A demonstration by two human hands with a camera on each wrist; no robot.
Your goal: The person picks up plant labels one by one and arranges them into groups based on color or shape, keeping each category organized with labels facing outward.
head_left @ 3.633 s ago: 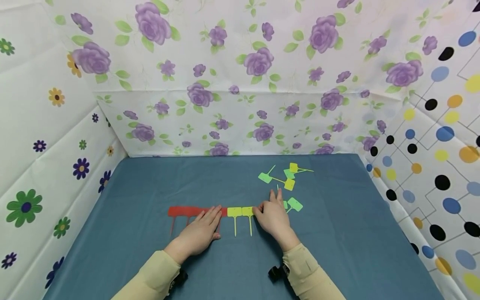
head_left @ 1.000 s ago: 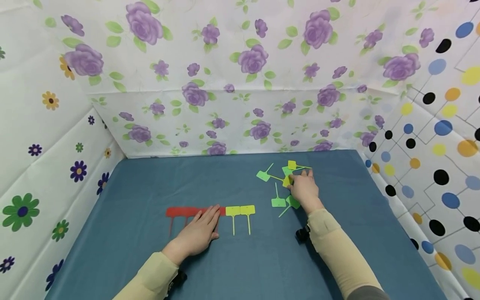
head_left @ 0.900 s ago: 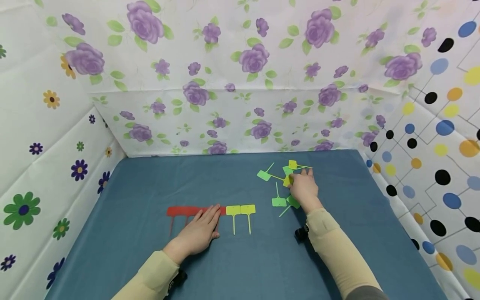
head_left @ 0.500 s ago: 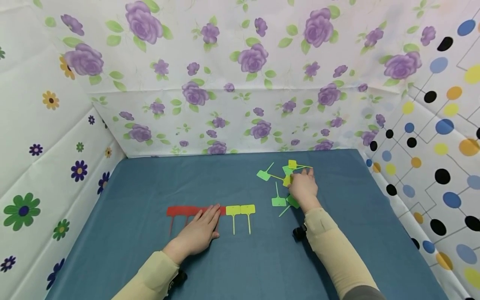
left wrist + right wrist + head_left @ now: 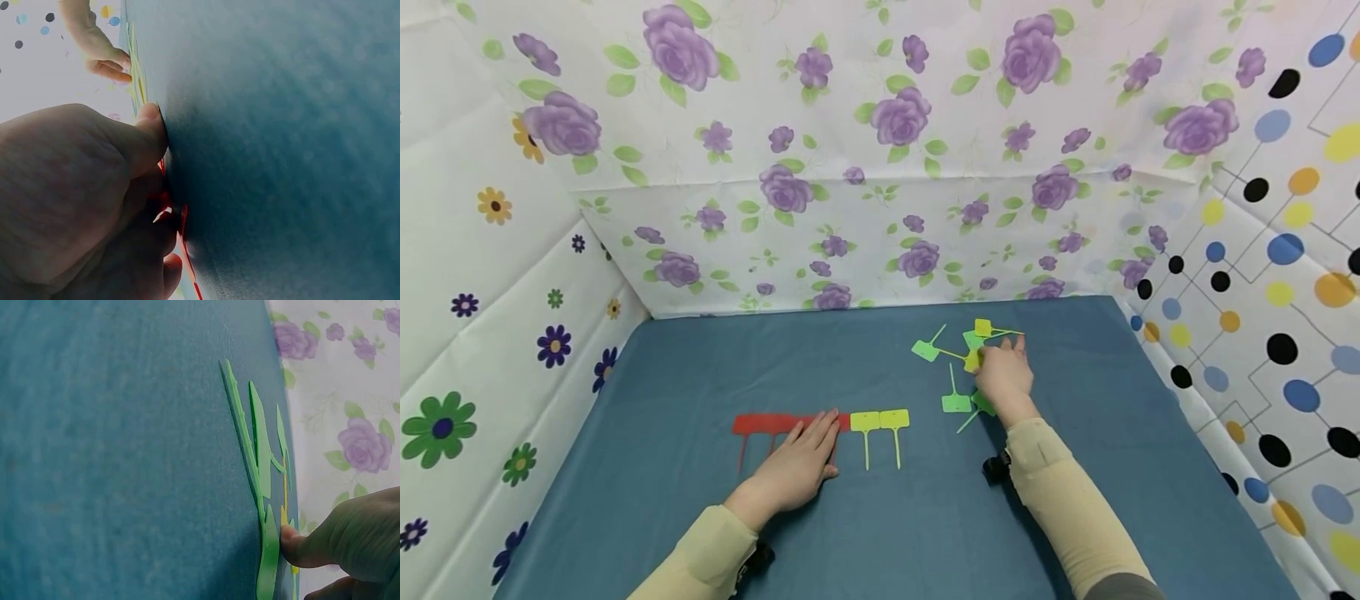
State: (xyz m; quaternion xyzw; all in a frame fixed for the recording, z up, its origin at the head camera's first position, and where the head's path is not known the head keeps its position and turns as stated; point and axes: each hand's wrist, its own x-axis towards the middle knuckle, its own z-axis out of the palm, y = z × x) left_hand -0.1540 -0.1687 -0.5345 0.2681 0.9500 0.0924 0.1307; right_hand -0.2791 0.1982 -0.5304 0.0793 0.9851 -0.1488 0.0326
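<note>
Flat T-shaped plastic plant labels lie on the table. A row of red plant labels (image 5: 763, 423) continues into two yellow plant labels (image 5: 880, 419), stems toward me. My left hand (image 5: 793, 467) rests on the red labels with fingers extended, hiding part of them. Farther right, my right hand (image 5: 1006, 375) has thumb and forefinger at the head of a loose yellow plant label (image 5: 972, 360), pinching its edge. In the right wrist view, the thumb (image 5: 292, 540) meets that label. Around it are several loose green plant labels (image 5: 957, 404) and another yellow label (image 5: 982, 327).
A blue-grey cloth (image 5: 685, 367) covers the table. A floral curtain (image 5: 850, 250) rises at the back edge, with patterned curtains along the left and right sides. One green label (image 5: 983, 403) lies partly under my right wrist; another (image 5: 925, 350) lies at the back.
My right hand has left the end of the yellow row and reached back right to the loose yellow label, staying there this last second. My left hand has stayed put.
</note>
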